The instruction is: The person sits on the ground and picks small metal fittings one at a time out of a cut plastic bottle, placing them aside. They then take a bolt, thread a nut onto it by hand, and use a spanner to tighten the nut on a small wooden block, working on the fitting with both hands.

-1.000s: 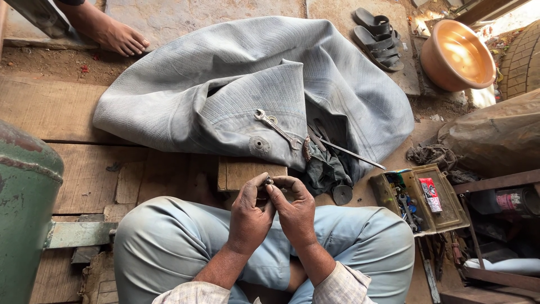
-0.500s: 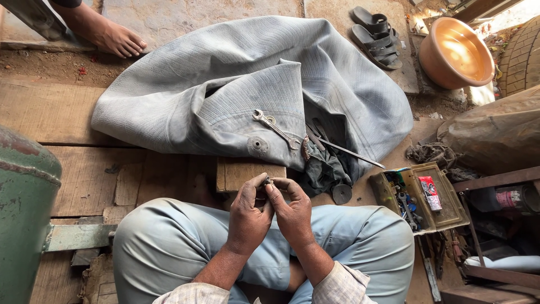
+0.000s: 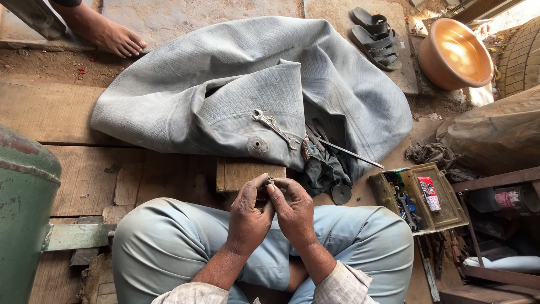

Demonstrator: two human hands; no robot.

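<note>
Both hands meet over the lap. The left hand [image 3: 247,217] and right hand [image 3: 293,211] pinch one small dark metal part [image 3: 270,182] between thumb and fingertips; each grip is closed on it. The part sits just above the near edge of a wooden block [image 3: 244,171], which lies on the plank floor [image 3: 73,169] in front of the crossed legs.

Beyond the block, a large grey rubber inner tube [image 3: 315,73] lies folded across the floor. A spanner [image 3: 275,128] rests on it beside its round valve patch [image 3: 258,146]; a thin metal rod [image 3: 349,152] lies to the right of the spanner. An open tool box [image 3: 444,211] stands at the right, a green cylinder [image 3: 22,208] at the left edge, a copper-coloured bowl [image 3: 454,53] and a pair of sandals [image 3: 376,36] towards the far right corner. Another person's bare foot [image 3: 115,38] rests at the far left.

Risk, as judged: the part is small and held by fingertips only; a slip could drop it into the gaps between planks or the folds of clothing.

The part's shape is mostly covered by the fingers and cannot be identified. The tool box contents are indistinct.
</note>
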